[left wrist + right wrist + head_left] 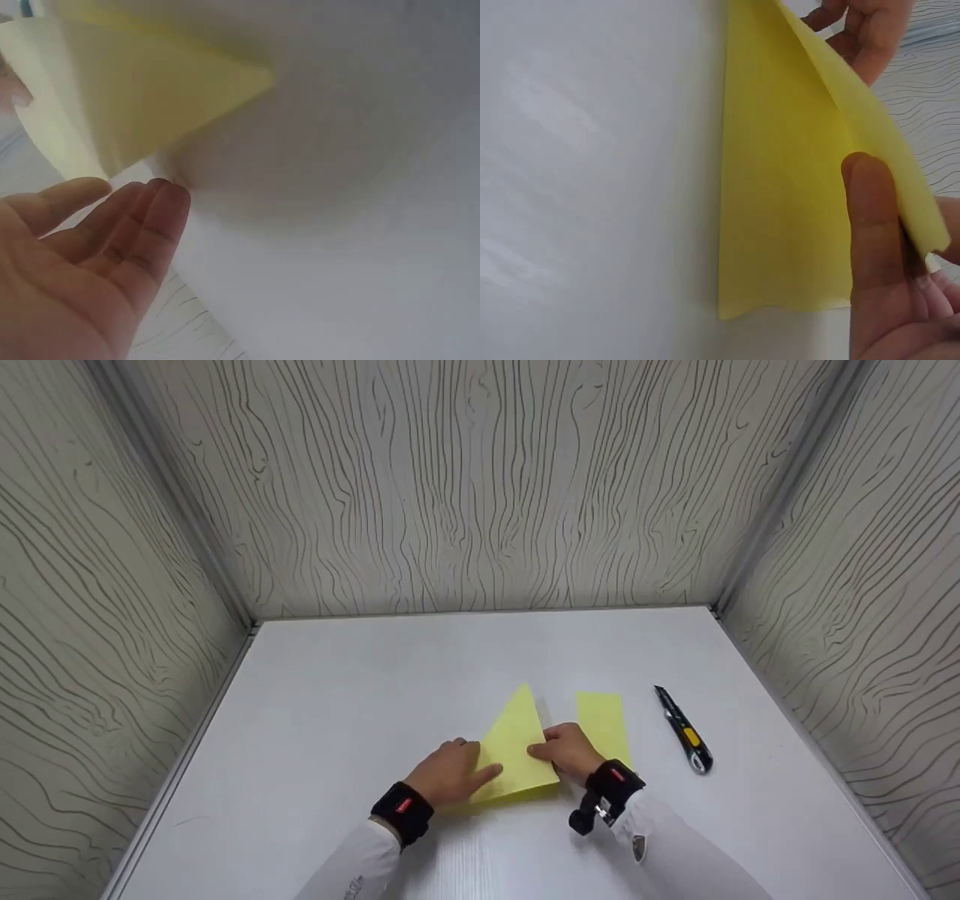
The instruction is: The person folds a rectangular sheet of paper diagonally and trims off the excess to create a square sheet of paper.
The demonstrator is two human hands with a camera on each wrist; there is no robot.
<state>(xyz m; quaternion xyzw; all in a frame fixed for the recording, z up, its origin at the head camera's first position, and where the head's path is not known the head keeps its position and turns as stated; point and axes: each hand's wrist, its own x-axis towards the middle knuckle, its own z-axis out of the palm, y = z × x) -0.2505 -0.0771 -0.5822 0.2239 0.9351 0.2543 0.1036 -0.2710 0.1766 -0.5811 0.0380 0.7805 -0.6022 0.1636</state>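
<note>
A sheet of yellow paper (517, 739) lies folded over on the white table, one pointed corner toward the back wall. My right hand (571, 751) pinches its right edge between thumb and fingers. In the right wrist view the folded layer of the paper (780, 195) stands raised off the layer below, with the right thumb (874, 217) along it. My left hand (446, 772) is at the sheet's left side, the thumb overlapping it in the head view. Seen from the left wrist, the left fingers (146, 240) are loosely extended, right by the paper's corner.
A narrow yellow paper strip (602, 724) lies right of the folded sheet, partly covered by the right hand and wrist. Farther right is a black utility knife (684, 731) with a yellow slider. Wood-grain patterned panels (480, 495) enclose the white table (337, 682) at the back and sides.
</note>
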